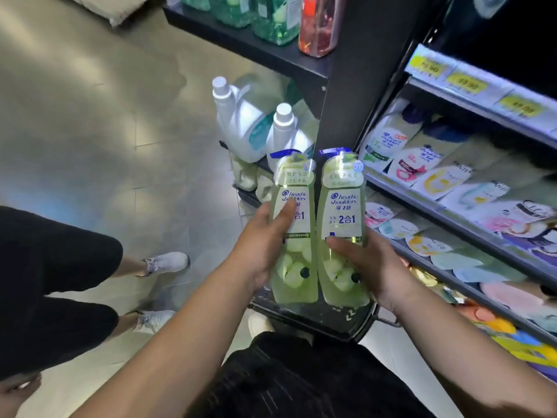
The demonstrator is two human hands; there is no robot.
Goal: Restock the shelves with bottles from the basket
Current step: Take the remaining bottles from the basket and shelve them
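Observation:
I hold two pale green shampoo bottles with blue pump tops side by side in front of me. My left hand (265, 245) grips the left bottle (294, 257), thumb across its label. My right hand (367, 260) grips the right bottle (342, 206), thumb over its lower front. Both bottles are upright and nearly touching. Below them sits the dark basket (355, 324) on the floor, mostly hidden by the bottles. The shelves (452, 218) on the right hold rows of shampoo bottles lying on their backs.
Two large white jugs (241, 122) stand on a low shelf end behind the bottles. Green and red bottles (319, 25) fill the upper shelf. Another person's legs and white shoes (165, 262) stand on the tiled floor at left.

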